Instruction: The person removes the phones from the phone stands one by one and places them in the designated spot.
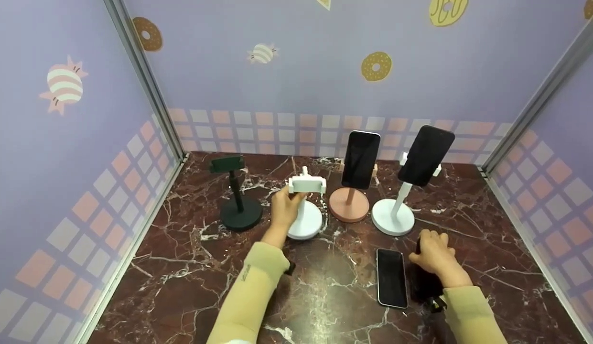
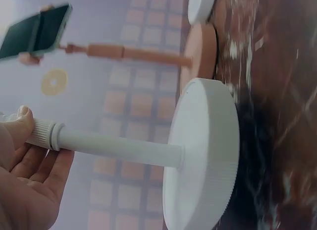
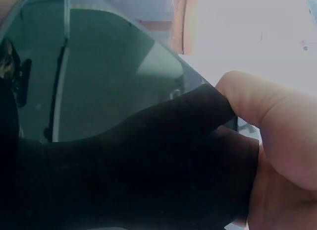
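Left hand [image 1: 286, 206] grips the empty white stand [image 1: 306, 210] left of the pink stand [image 1: 349, 203]; right hand [image 1: 432, 253] pinches a dark phone [image 1: 423, 279] on the bench [image 1: 181, 267], apparently for mounting next.

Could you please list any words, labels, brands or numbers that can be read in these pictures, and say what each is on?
None can be read.
Left sleeve: a small dark mark, too small and blurred to read.
Phones: the one lying flat and the two on stands show dark screens with no text.
Walls: only donut and candy pictures, no words.
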